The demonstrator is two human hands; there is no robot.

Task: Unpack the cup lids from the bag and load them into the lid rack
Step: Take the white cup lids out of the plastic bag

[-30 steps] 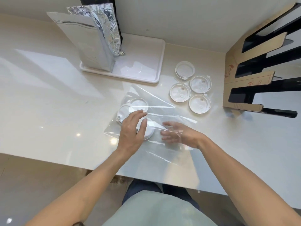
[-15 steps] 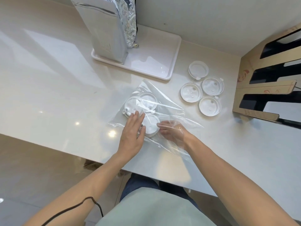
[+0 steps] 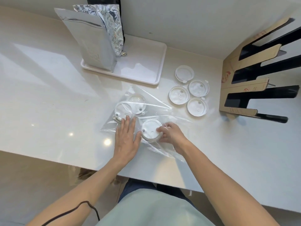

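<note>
A clear plastic bag (image 3: pixel 153 110) lies flat on the white counter with white cup lids inside it. Two lids (image 3: pixel 128 106) overlap at the bag's far left. My left hand (image 3: pixel 127 137) rests flat on the bag, fingers spread, just below them. My right hand (image 3: pixel 170 133), inside the bag's opening, grips the right rim of a third white lid (image 3: pixel 150 130). Several loose lids (image 3: pixel 189 93) lie on the counter to the right of the bag. The cardboard and black lid rack (image 3: pixel 254 75) stands at the far right, its slots showing no lids.
A white tray (image 3: pixel 146 69) sits at the back with a tall silver foil bag (image 3: pixel 96 41) standing on its left end. The counter's front edge runs just below my hands.
My right hand has reached further into the bag and taken hold of the near lid, sliding it rightward. My left hand has flattened on the bag beside it.
</note>
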